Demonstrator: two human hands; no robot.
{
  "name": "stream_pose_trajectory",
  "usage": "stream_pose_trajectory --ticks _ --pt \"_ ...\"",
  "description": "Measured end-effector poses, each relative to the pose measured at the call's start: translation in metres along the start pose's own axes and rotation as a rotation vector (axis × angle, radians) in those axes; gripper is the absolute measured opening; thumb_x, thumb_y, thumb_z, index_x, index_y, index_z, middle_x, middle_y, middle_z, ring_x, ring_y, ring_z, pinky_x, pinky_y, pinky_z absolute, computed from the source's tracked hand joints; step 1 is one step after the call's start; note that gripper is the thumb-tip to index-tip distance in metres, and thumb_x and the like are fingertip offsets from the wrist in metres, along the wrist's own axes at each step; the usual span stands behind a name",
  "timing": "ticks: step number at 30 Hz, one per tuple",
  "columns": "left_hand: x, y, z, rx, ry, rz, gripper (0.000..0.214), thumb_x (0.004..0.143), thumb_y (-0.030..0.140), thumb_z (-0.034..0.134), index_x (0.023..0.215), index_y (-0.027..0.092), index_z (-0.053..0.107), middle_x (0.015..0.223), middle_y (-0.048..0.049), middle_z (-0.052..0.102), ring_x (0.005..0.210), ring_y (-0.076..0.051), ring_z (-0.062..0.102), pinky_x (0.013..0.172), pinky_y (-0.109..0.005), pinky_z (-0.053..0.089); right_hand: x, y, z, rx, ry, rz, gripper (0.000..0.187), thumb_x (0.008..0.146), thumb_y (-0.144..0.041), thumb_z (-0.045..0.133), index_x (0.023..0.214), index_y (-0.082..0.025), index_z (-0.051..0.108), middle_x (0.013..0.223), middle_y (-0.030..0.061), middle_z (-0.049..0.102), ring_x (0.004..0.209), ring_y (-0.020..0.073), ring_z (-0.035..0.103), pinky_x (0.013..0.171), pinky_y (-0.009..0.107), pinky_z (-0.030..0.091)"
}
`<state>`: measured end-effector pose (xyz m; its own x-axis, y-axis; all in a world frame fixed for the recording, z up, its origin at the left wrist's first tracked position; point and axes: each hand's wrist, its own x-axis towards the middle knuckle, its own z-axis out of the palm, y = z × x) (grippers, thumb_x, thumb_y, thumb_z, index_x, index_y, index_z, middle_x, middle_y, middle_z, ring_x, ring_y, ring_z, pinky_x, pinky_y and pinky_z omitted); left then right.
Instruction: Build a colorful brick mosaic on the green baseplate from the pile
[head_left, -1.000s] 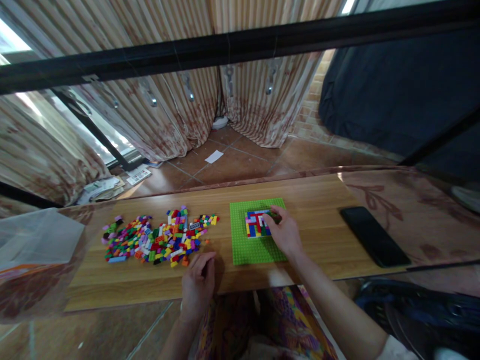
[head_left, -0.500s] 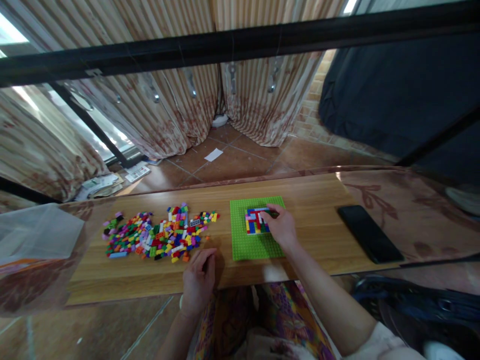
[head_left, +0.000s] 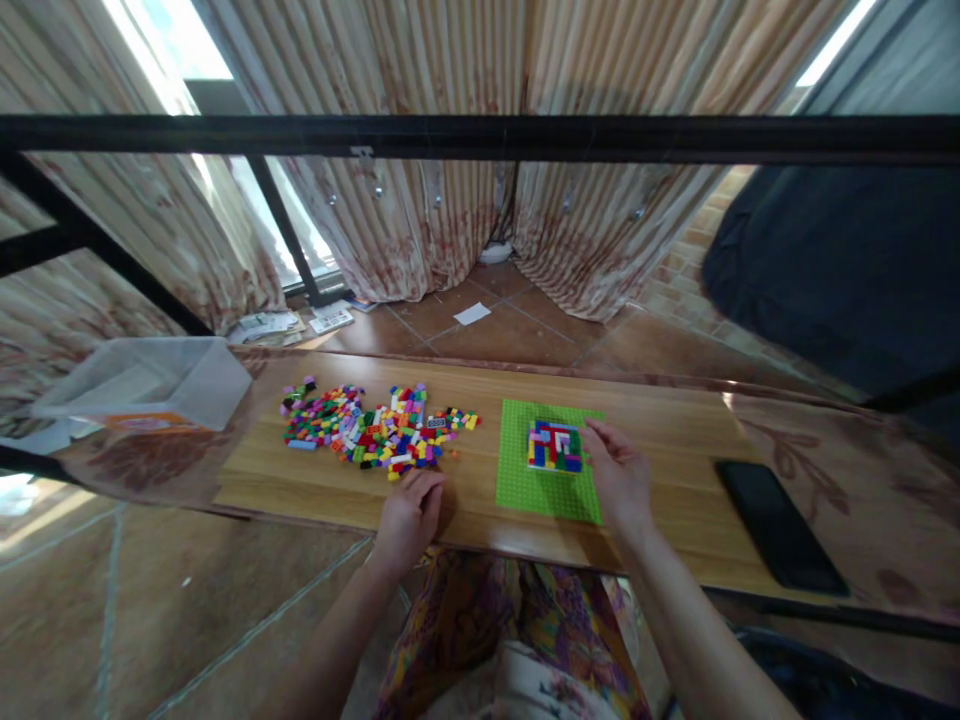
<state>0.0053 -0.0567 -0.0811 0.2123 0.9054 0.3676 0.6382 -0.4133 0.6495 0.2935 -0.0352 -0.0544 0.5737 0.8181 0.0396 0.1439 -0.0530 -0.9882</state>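
A green baseplate (head_left: pixel 550 494) lies on the wooden board (head_left: pixel 675 440), with a small block of coloured bricks (head_left: pixel 555 446) built on its far half. My right hand (head_left: pixel 620 477) rests at the plate's right edge, fingers loosely spread beside the built block, holding nothing I can see. My left hand (head_left: pixel 411 514) lies on the board's near edge, fingers curled downward, just below a pile of loose coloured bricks (head_left: pixel 375 433). Whether it holds anything is hidden.
A black phone (head_left: pixel 780 525) lies at the board's right end. A clear plastic box (head_left: pixel 150 385) stands left of the board. Curtains, a tiled floor with papers, and a black frame bar fill the background.
My right hand has lifted off the built block and drawn back to the plate's right edge. The view has tilted up and shifted; my left hand stays put.
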Motion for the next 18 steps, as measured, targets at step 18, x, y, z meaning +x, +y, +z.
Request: stream_pose_trajectory --ticks 18 --pt "-0.003 -0.005 -0.007 -0.126 -0.101 -0.005 0.017 0.090 0.021 0.049 0.095 0.019 0.065 0.090 -0.0068 0.065 0.086 -0.016 0.061 0.077 -0.028 0.051 -0.060 -0.008 0.116 -0.368 -0.609 -0.429 0.023 0.087 -0.025 0.050 0.095 -0.022 0.072 0.096 0.0067 0.070 0.088 0.0196 0.063 0.081 0.033 0.047"
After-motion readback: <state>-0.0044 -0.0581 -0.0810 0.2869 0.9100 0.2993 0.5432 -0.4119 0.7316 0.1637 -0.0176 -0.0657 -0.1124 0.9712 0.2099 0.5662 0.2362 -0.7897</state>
